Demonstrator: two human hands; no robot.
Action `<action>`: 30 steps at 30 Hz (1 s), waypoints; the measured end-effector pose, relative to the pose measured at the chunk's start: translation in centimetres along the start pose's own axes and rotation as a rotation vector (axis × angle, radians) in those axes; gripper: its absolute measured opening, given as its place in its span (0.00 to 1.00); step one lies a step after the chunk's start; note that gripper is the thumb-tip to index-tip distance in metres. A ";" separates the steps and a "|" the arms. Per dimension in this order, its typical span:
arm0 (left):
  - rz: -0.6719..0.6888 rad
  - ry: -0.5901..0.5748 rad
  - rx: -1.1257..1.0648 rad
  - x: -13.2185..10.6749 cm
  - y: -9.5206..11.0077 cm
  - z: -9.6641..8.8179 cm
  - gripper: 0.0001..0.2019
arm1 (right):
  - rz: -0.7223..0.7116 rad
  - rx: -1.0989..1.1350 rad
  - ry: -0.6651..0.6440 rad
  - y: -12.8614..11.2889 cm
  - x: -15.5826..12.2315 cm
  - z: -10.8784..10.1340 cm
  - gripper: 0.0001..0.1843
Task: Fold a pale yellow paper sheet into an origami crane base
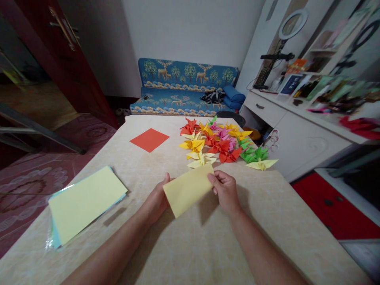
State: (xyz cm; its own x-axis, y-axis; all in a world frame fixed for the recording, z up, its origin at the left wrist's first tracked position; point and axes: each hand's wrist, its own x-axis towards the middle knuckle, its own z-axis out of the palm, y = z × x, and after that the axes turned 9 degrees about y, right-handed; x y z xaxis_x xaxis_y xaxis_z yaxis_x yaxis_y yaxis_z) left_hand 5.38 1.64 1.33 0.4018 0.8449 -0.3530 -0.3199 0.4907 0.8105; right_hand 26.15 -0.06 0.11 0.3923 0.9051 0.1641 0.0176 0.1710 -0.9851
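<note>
A pale yellow sheet of paper (188, 190), folded or rectangular in outline, is held tilted above the table between both hands. At its upper right corner my right hand (227, 190) pinches it, thumb on top. My left hand (158, 200) grips the left edge, thumb raised and the other fingers hidden behind the paper. Just beyond stand several folded paper cranes (221, 144) in red, yellow, orange, pink and green. Farther left, an orange-red square of paper (150, 140) lies flat.
A stack of paper (87, 202), pale yellow on top with blue below, lies at the left of the table (184, 253). Behind the table is a blue patterned sofa (184, 87). To the right stands a white dresser (285, 134) with bottles and a ring light (293, 24).
</note>
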 end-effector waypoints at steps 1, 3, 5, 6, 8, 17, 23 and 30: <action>0.020 0.018 -0.034 0.0 0.1 -0.1 0.31 | -0.007 -0.021 0.033 -0.1 -0.1 0.0 0.14; 0.092 0.068 -0.085 0.0 0.2 -0.3 0.33 | -0.028 -0.053 0.082 -0.2 -0.3 0.2 0.14; 0.195 0.114 -0.082 -0.1 0.2 -0.4 0.32 | -0.047 -0.071 0.111 -0.4 -0.5 0.5 0.14; 0.237 0.143 -0.049 -0.1 0.2 -0.5 0.29 | -0.048 -0.079 0.117 -0.5 -0.6 0.6 0.14; 0.301 0.245 0.057 0.0 0.0 -0.6 0.24 | -0.032 -0.087 0.099 -0.7 -0.8 0.9 0.14; 0.673 0.374 0.729 0.4 1.0 -1.4 0.12 | -0.051 -0.130 -0.028 -0.7 -1.1 1.5 0.16; 0.894 0.235 1.354 -0.3 3.3 1.2 0.11 | -0.029 -0.107 -0.072 -0.4 -1.8 2.4 0.16; 0.891 0.221 1.039 1.6 2.1 3.6 0.10 | -0.032 -0.095 -0.019 -0.2 -1.8 2.4 0.16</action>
State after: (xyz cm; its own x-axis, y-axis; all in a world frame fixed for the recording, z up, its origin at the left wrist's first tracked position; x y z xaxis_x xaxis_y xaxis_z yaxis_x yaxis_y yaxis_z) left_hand 8.45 3.27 4.21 0.2278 0.8500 0.4750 0.4239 -0.5257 0.7375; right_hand 23.25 -0.85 0.17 0.3731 0.9070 0.1952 0.1168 0.1629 -0.9797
